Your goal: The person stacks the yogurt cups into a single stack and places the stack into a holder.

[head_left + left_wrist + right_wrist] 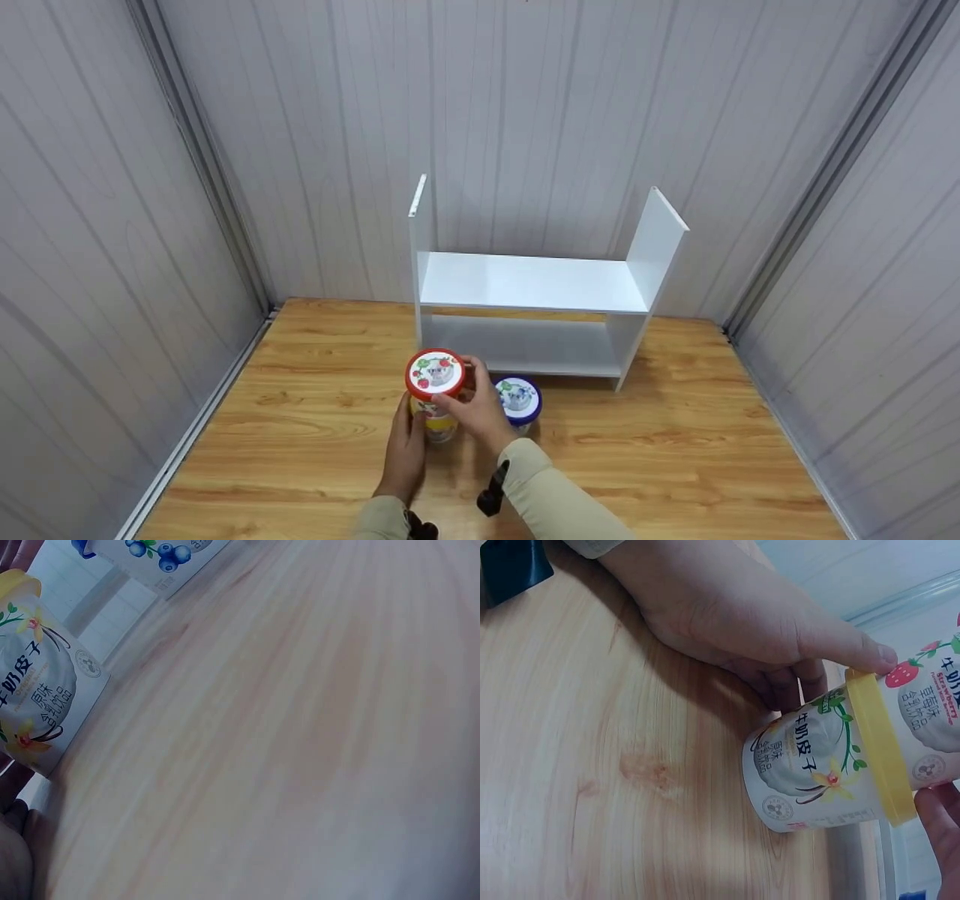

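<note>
A red-lidded strawberry cup point(435, 373) stands stacked on a yellow-lidded vanilla cup point(440, 429) on the wooden table point(675, 450). My left hand point(409, 442) grips the lower cup from the left; in the right wrist view the left hand point(742, 630) has its thumb on the yellow lid point(877, 742), over the vanilla cup point(810, 772). My right hand point(469, 397) holds the upper cup from the right; one of its fingers point(941, 840) shows beside the strawberry cup point(930, 716). The left wrist view shows the vanilla cup point(37, 697) close up.
A blue-lidded blueberry cup point(518, 397) stands just right of my right hand, also seen as the blueberry cup point(161, 559). Behind the cups a white two-tier shelf point(529, 285) stands against the back wall. Grey panelled walls close in three sides.
</note>
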Tool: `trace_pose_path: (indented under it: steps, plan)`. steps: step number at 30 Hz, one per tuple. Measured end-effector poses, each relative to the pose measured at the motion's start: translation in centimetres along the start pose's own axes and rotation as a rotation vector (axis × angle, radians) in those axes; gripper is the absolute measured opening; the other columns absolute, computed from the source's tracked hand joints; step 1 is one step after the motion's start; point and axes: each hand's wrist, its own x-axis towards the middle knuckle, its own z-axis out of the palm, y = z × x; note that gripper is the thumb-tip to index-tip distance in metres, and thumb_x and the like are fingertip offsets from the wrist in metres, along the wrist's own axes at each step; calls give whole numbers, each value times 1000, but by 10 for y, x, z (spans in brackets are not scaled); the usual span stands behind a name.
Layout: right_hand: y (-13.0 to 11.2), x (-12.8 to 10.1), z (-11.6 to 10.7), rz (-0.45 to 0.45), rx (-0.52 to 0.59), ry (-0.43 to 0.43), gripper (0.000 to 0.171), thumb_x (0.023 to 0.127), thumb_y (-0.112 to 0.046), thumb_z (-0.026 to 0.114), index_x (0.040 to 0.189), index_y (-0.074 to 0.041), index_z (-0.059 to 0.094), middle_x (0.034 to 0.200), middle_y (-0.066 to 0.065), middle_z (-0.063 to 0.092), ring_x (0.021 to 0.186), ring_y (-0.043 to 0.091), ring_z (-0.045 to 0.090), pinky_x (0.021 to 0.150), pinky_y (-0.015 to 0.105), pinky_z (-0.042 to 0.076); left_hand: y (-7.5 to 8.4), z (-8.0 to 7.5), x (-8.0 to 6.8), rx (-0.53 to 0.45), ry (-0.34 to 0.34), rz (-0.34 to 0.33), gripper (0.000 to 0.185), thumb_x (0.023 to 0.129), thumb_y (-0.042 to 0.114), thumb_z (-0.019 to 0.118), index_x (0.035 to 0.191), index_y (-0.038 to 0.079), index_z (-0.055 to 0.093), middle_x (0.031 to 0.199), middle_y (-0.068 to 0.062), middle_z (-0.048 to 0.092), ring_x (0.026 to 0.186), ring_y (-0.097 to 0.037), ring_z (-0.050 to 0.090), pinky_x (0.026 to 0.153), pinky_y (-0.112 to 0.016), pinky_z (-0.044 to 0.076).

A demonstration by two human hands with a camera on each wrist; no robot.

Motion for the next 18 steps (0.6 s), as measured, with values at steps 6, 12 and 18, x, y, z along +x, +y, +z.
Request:
trace_pose_path:
  steps: [6, 12, 18]
  plan:
    - [0, 1, -2, -1, 10, -19, 85, 83, -36, 84, 151, -19, 36, 143, 9, 51, 131, 26, 53, 108, 41, 48, -1, -1, 2, 13, -3, -5, 70, 105, 58, 34, 163, 21, 18, 167, -13, 18, 153, -36, 17, 121, -59, 19]
    - [-2, 1, -4, 8, 24, -31, 85, 84, -35, 84, 152, -19, 35, 145, 8, 50, 133, 26, 51, 110, 43, 46, 0, -1, 2, 10, -7, -5, 70, 106, 57, 34, 163, 21, 17, 168, -13, 17, 153, -35, 15, 122, -58, 17]
    - [1, 1, -7, -21, 22, -50, 83, 85, -34, 83, 151, -19, 36, 142, 6, 52, 132, 24, 52, 109, 42, 47, -4, 0, 3, 10, 8, 7, 68, 106, 54, 36, 163, 19, 20, 167, -14, 19, 153, -37, 16, 122, -59, 18]
